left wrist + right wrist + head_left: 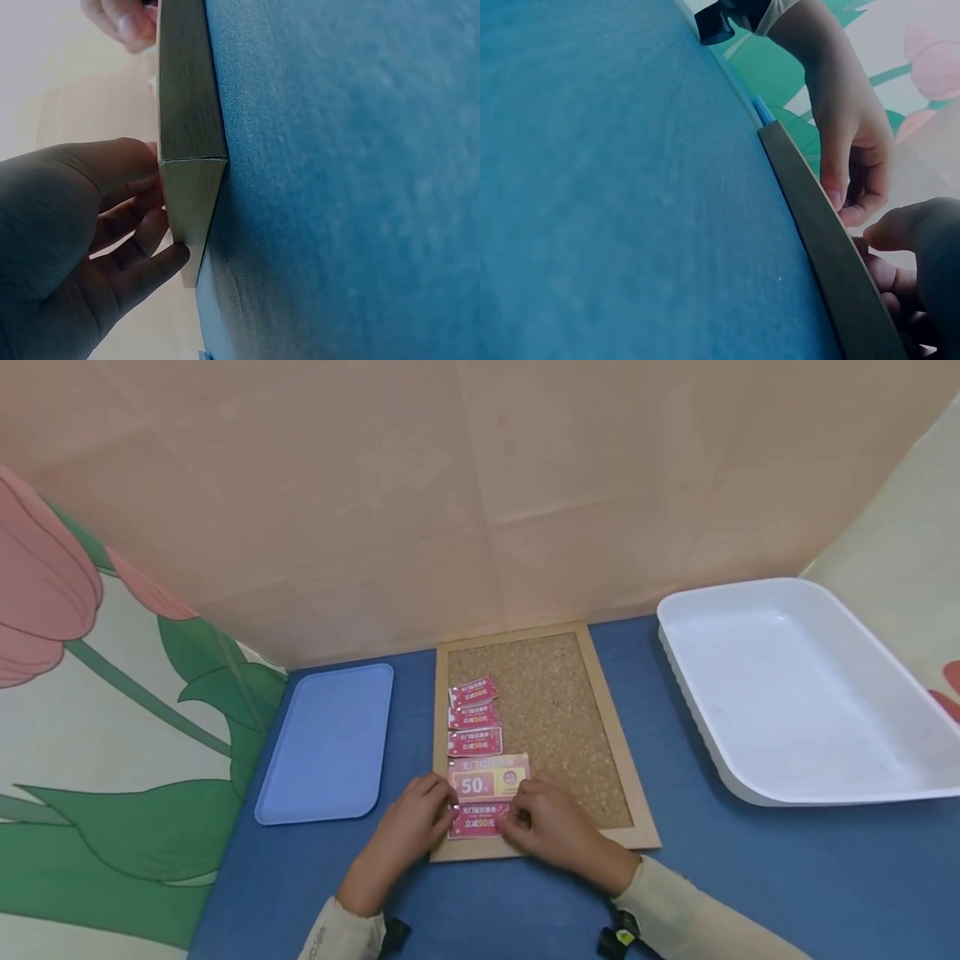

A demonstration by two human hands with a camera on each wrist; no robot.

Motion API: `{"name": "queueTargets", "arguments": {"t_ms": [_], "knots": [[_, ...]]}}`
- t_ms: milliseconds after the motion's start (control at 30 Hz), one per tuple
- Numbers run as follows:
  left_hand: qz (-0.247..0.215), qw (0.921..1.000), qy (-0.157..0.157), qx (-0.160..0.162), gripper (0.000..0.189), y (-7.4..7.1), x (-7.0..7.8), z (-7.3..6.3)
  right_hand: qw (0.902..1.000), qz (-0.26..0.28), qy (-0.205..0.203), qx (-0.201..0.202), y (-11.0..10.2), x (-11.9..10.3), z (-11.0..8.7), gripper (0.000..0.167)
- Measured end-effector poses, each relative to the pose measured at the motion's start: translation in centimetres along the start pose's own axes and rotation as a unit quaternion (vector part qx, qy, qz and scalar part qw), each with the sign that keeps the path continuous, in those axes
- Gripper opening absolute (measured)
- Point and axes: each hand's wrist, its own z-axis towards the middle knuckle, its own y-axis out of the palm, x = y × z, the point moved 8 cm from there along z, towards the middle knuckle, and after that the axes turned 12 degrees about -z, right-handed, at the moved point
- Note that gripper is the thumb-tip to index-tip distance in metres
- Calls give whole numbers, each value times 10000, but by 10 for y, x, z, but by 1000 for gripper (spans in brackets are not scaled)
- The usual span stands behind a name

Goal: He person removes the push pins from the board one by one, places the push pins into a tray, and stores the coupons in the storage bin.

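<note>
A cork board (540, 710) in a light wooden frame lies on the blue table. Small pink-red coupons form a column along its left side, with a larger pink and yellow coupon (472, 787) marked 50 among them. At the bottom of the column is a small red coupon (478, 821). My left hand (412, 818) holds its left end between thumb and fingers. At its right end my right hand (551, 825) pinches the edge, knuckles bent. In the left wrist view the frame's wooden edge (191, 112) hides the left fingertips; one finger touches the frame.
Left of the board lies a shallow blue tray (326, 743). A deep white tray (817, 693) stands to the right. A beige sheet (465, 502) rises behind the table, and a flower-patterned wall (135, 710) borders the left side.
</note>
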Motion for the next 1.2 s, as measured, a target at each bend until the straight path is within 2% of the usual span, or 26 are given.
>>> {"name": "queueTargets", "arguments": {"t_ms": [500, 800, 933, 1200], "knots": [[121, 9999, 47, 88, 13, 3, -2, 1, 9998, 125, 153, 40, 0, 2, 0, 22], [480, 9979, 380, 227, 12, 0, 5, 2, 9998, 100, 170, 12, 3, 5, 1, 23], [481, 9975, 441, 283, 14, -1, 6, 2, 9999, 84, 129, 52, 3, 5, 1, 23], [451, 9980, 422, 151, 15, 1, 4, 1, 9999, 93, 76, 81, 4, 5, 0, 23]]}}
